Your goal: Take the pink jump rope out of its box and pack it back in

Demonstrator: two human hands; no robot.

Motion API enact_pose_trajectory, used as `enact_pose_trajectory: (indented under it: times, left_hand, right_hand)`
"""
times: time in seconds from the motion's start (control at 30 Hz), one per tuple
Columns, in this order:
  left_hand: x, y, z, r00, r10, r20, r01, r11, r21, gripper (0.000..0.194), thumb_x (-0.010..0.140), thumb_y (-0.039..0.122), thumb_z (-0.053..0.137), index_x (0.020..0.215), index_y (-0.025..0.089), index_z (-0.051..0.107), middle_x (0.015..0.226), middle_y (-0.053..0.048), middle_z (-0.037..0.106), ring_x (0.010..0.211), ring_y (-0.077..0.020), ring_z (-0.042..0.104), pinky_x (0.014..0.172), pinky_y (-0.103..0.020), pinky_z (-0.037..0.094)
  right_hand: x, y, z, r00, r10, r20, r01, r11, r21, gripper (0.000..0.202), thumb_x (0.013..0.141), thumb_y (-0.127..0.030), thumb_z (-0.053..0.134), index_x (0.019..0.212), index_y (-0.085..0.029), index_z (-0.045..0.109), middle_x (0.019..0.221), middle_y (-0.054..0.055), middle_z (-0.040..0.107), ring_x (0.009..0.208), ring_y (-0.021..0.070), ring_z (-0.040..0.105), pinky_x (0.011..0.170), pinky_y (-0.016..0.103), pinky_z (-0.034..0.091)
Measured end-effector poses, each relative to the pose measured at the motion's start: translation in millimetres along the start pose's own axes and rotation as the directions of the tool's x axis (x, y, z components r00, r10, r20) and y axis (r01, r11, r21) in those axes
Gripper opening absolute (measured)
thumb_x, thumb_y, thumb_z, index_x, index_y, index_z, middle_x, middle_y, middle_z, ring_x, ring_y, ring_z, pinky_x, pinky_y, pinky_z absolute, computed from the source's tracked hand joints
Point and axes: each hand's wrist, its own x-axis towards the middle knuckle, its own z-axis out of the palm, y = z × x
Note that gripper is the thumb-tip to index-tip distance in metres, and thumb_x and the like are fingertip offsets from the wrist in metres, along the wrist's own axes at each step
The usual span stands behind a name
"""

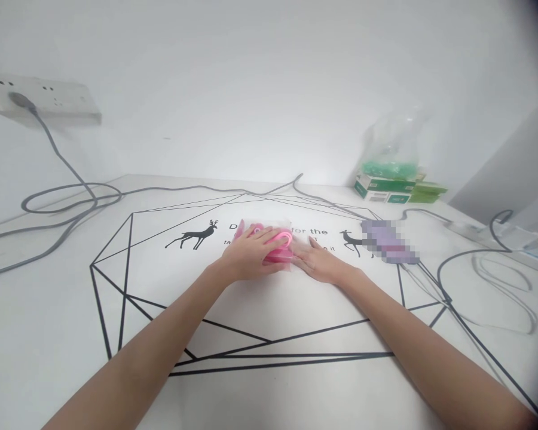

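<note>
A small clear plastic bag with pink items inside (281,246) lies on the white table (269,310), over the printed lettering. My left hand (250,255) rests flat on top of the bag, fingers stretched across it. My right hand (317,261) lies palm down at the bag's right edge, fingertips touching it. Neither hand is closed around the bag.
Grey cables (67,203) run from a wall socket strip (45,98) across the left side. Green boxes (392,188) with a clear bag on top stand at the back right. A blurred purple object (389,242) and more cables (484,275) lie to the right.
</note>
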Motion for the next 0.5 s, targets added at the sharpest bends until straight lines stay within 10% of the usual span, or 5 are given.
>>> enact_pose_trajectory:
  times: [0.5]
  left_hand:
    - [-0.4,-1.2,1.7,1.000,-0.002,-0.017,0.002,1.000,0.000,0.063,0.088,0.070,0.043,0.143,0.040,0.039,0.151,0.002,0.041,0.137,-0.0371,0.035,0.112,-0.070,0.004]
  right_hand:
    - [4.3,8.2,8.4,0.992,0.129,0.014,-0.128,0.988,-0.085,0.062,0.100,-0.055,0.015,0.156,-0.027,0.013,0.162,0.009,0.014,0.148,0.0310,0.016,0.114,0.068,0.001]
